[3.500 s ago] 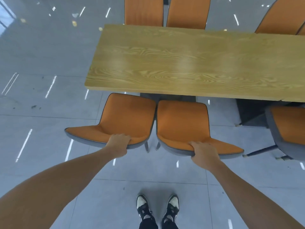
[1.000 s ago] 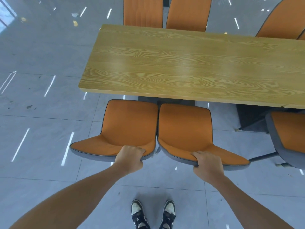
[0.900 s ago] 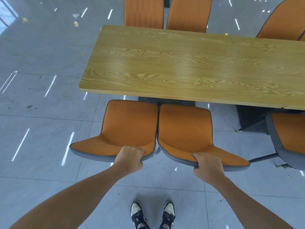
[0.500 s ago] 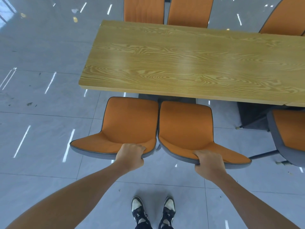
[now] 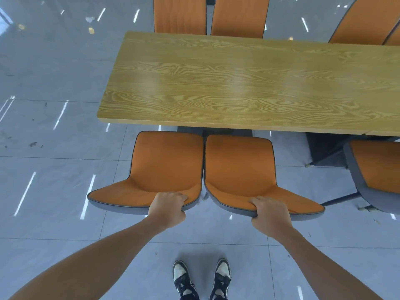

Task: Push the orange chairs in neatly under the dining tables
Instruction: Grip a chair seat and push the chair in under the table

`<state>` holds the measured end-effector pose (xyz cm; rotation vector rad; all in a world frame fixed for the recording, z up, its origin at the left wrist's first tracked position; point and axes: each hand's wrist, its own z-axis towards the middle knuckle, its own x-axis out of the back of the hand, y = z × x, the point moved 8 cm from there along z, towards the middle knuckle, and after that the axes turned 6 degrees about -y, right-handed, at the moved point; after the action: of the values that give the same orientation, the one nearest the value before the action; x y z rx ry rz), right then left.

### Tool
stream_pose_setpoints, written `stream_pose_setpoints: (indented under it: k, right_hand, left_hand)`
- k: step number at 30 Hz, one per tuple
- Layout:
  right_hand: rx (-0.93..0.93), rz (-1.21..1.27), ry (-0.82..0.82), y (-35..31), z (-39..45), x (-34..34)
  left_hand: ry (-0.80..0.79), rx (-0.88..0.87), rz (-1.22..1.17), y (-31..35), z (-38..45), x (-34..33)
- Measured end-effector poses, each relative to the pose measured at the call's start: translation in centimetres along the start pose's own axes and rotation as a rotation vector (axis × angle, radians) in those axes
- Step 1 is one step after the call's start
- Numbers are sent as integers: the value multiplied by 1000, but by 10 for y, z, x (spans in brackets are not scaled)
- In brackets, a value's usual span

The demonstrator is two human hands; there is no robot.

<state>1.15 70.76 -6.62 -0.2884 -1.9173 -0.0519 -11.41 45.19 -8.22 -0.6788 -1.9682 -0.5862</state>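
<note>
Two orange chairs with grey shells stand side by side at the near edge of a long wooden dining table (image 5: 249,83). My left hand (image 5: 167,207) grips the top of the left chair's (image 5: 166,163) backrest. My right hand (image 5: 269,215) grips the top of the right chair's (image 5: 238,167) backrest. Both chairs' seats reach to the table's edge, and their backrests stick out toward me. The chairs touch or nearly touch along their inner sides.
A third orange chair (image 5: 378,172) stands at the right, turned askew, beside a dark table base (image 5: 322,150). More orange chairs (image 5: 179,16) line the table's far side. Glossy grey floor tiles spread to the left. My shoes (image 5: 201,280) are just behind the chairs.
Both chairs have shifted slightly to the right along the table while my hands kept hold of the backrests; their distance from the table's edge looks about the same.
</note>
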Motion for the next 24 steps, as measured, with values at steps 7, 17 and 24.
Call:
stream_pose_setpoints:
  k: [7, 17, 24]
  right_hand:
    - [66, 68, -3, -4, -5, 8]
    - [-310, 207, 8, 4, 6, 9]
    - [-345, 150, 17, 5, 11, 12]
  left_hand:
    - [-19, -13, 3, 7, 0, 10]
    - [-36, 310, -207, -6, 10, 9]
    - [-48, 308, -175, -8, 13, 9]
